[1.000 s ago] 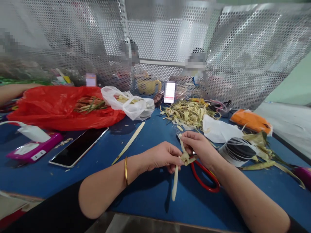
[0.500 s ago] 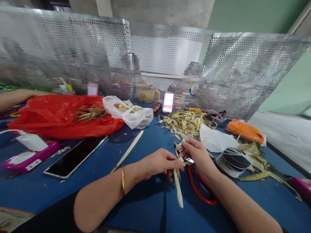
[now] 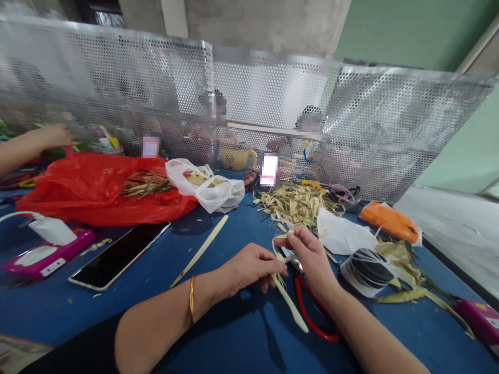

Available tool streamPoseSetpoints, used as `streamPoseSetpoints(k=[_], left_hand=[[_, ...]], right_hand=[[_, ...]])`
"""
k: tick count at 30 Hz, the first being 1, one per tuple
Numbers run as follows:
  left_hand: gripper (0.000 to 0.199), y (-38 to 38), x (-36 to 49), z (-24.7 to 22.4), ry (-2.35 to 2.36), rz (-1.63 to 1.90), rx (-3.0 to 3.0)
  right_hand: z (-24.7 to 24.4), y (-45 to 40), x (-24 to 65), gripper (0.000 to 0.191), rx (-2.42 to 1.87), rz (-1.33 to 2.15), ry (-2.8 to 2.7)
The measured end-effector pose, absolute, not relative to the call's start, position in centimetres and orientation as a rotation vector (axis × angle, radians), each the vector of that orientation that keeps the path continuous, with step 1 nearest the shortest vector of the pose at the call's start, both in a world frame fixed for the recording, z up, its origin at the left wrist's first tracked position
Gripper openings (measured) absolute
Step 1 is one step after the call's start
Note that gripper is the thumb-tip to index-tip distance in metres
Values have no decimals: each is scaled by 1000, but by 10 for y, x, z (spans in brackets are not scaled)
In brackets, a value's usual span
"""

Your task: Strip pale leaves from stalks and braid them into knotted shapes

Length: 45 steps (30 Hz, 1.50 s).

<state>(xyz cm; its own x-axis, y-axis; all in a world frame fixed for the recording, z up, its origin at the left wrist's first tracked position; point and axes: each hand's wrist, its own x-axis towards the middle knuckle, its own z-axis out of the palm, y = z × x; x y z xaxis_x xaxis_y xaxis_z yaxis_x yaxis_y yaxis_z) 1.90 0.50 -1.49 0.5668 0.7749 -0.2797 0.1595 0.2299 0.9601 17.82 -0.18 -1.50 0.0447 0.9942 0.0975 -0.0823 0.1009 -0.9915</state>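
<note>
My left hand (image 3: pixel 251 267) is closed in a pinch around a pale, knotted plant strip (image 3: pixel 293 305), whose long tail hangs down toward the table's front. Just to the right, my right hand (image 3: pixel 312 259) pinches the upper, looped end of the same strip. Fine loose fibres dangle below the left fingers. Scissors with red handles (image 3: pixel 317 318) lie under and beside my right hand, their blades partly covered by it. Another long pale strip (image 3: pixel 200 250) rests flat on the blue table (image 3: pixel 226 332) to the left.
A pile of dry husk strips (image 3: pixel 298 202), white paper (image 3: pixel 345 231) and a thread spool (image 3: pixel 367 272) lie at right. Leftward are a phone (image 3: pixel 122 254), a purple power strip (image 3: pixel 50 259), red bag (image 3: pixel 86 182) and white bag (image 3: pixel 222 195). A perforated metal screen (image 3: pixel 265 93) stands behind. Another person's hand (image 3: pixel 50 137) reaches in.
Both hands have shifted slightly left with the strip, whose tail now slants to the right. More of the scissor blades shows. The other person's hand at far left has lifted.
</note>
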Motion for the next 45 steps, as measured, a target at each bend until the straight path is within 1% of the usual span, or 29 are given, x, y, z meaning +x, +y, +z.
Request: streamPoseSetpoints(k=[2,4,8,10,14,17,18,19,21,23,24,25,27,29,31,33,37,40,45], left_hand=[[27,7,18,-13,964,572,1288],[27,10,18,-12,997,635,1297],[31,13,17,-15,1010,689,1353],[30,13,18,-17,1009,675,1361],[29,12,20,-19,1014,692,1358],[27,11,21,-19,1023,700,1345],[26,12,21,-20,1021,693,1328],[25,12,21,-20,1018,684,1301],[24,14,20,-21,1020,677,1218],[27,15,19,-22,1019,687,1141],[29,16,18,-22,1014,698,1116],[31,16,18,-22,1006,716,1096],[35,17,17,-23,986,755,1041],[37,18,18,-23,975,785,957],[38,19,18,-24,967,795,889],[37,19,18,-24,969,796,865],[33,19,15,-19,893,744,856],[34,19,13,-14,806,742,855],[33,18,14,-15,824,798,809]], right_hand=[[-14,1,180,34,-1150,1050,-1135],[-14,3,181,39,-1215,1044,-1058],[-16,0,179,44,-1235,1361,-1050],[-18,-3,177,43,-1197,1436,-1055],[-25,-2,175,38,-1196,1368,-986],[-31,3,178,38,-1274,1339,-1035],[-32,5,179,37,-1305,1281,-1074],[-32,5,182,35,-1333,1153,-1127],[-28,3,186,31,-1341,707,-1301],[-20,-3,188,22,-1223,210,-1583],[-16,-8,187,14,-1116,44,-1767],[-12,-12,185,14,-995,-57,-1971],[-9,-21,179,19,-804,-209,-2337],[-10,-26,171,21,-755,-381,-2561],[-16,-27,166,19,-775,-553,-2656],[-21,-25,165,16,-793,-625,-2679],[-26,-21,169,18,-869,-432,-2546],[-24,-20,170,20,-945,-305,-2416],[-22,-24,169,24,-873,-288,-2384]])
